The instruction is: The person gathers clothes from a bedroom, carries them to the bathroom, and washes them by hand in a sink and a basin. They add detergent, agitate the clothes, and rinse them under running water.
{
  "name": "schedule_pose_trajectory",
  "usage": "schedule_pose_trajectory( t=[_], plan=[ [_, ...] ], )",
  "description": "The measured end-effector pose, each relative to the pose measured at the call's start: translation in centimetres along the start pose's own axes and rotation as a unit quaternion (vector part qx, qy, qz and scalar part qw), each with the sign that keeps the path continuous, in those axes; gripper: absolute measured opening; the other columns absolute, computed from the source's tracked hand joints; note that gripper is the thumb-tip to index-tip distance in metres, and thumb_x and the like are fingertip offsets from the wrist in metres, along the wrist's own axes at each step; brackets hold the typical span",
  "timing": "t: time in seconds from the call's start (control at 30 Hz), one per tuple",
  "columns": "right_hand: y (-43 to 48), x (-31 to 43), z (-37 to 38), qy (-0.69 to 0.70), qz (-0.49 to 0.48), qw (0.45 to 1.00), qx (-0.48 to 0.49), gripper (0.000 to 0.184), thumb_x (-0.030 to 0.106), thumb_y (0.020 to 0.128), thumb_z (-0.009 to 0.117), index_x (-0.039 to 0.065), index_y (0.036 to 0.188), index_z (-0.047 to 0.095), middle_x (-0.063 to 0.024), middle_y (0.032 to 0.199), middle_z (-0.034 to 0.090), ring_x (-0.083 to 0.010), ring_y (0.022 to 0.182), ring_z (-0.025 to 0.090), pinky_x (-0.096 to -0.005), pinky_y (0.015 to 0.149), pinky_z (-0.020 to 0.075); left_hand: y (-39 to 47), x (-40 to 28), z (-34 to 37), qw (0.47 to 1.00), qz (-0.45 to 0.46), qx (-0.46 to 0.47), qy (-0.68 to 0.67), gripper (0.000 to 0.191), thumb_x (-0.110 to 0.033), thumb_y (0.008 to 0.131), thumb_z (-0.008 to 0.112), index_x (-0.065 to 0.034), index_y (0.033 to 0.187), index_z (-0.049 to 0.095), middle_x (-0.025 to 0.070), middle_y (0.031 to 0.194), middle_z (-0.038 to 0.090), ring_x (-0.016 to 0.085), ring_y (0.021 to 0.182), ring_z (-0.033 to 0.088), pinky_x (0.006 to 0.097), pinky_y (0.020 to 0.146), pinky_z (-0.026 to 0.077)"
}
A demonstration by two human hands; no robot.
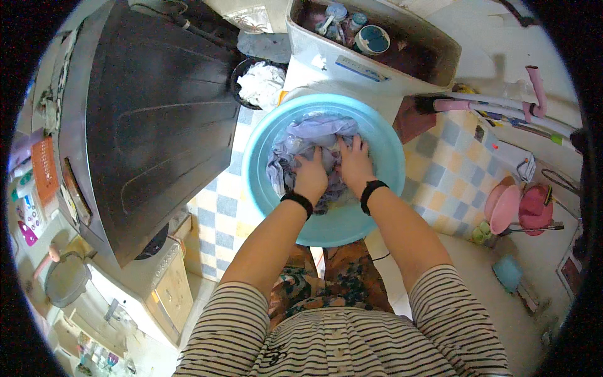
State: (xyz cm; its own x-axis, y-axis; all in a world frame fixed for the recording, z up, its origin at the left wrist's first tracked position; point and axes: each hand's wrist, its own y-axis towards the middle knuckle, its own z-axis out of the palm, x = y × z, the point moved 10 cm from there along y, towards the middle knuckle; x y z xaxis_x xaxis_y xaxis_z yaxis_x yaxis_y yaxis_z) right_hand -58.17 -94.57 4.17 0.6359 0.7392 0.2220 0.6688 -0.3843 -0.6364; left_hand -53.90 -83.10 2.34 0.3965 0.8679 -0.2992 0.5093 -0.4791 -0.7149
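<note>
A large light-blue plastic basin (325, 235) stands before me, with wet purple-grey clothes (322, 126) bunched inside it. My left hand (311, 176) presses into the left part of the clothes, fingers partly sunk in the folds. On the right side of the same heap lies my right hand (355, 162), its fingers spread over the cloth. Both wrists wear dark bands. Fabric hides some fingertips, and whether either hand grips the cloth cannot be told.
Beyond the basin, a black bucket (234, 89) holds white cloth beside the toilet tank (306, 47), whose open top contains jars. A large dark metal appliance (165, 108) borders the left. Pink basins (505, 209) and pipes (537, 89) are at right.
</note>
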Motion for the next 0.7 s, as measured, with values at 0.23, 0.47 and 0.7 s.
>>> schedule_pose_trajectory(
  t=[0.23, 0.47, 0.7],
  plan=[
    [-2.6, 2.5, -6.7, 0.225, -0.092, 0.968, -0.065, 0.057, 0.032, 0.065, 0.08, 0.012, 0.113, 0.057, -0.0154, 0.103, 0.061, -0.0369, 0.098, 0.058, -0.0431, 0.081, 0.0489, -1.7, 2.4, -5.8, 0.986, 0.017, 0.005, -0.166, 0.062, -0.013, 0.067, 0.074, -0.0037, 0.123, 0.049, 0.0312, 0.126, 0.048, 0.043, 0.111, 0.052, 0.0436, 0.095, 0.045],
    [-10.9, 5.6, -4.7, 0.036, -0.18, 0.98, 0.074, 0.063, 0.035, 0.069, 0.075, 0.02, 0.127, 0.054, -0.022, 0.147, 0.022, -0.0397, 0.137, 0.018, -0.0645, 0.1, 0.0287, -10.4, -0.6, -9.0, 0.979, 0.19, -0.073, -0.015, 0.102, -0.01, 0.072, 0.073, -0.0271, 0.15, 0.009, 0.0333, 0.149, 0.0, 0.066, 0.125, 0.019, 0.0599, 0.09, 0.044],
    [-5.1, 3.4, 3.3, 0.022, -0.074, 0.994, 0.081, 0.057, 0.011, 0.082, 0.06, 0.015, 0.136, 0.041, -0.0234, 0.148, 0.017, -0.0434, 0.135, 0.023, -0.0629, 0.099, 0.0347, -1.9, -0.3, -2.0, 0.978, 0.167, 0.003, 0.124, 0.069, -0.014, 0.079, 0.06, -0.0072, 0.14, 0.029, 0.0359, 0.139, 0.023, 0.055, 0.13, 0.022, 0.0707, 0.101, 0.019]
  ],
)
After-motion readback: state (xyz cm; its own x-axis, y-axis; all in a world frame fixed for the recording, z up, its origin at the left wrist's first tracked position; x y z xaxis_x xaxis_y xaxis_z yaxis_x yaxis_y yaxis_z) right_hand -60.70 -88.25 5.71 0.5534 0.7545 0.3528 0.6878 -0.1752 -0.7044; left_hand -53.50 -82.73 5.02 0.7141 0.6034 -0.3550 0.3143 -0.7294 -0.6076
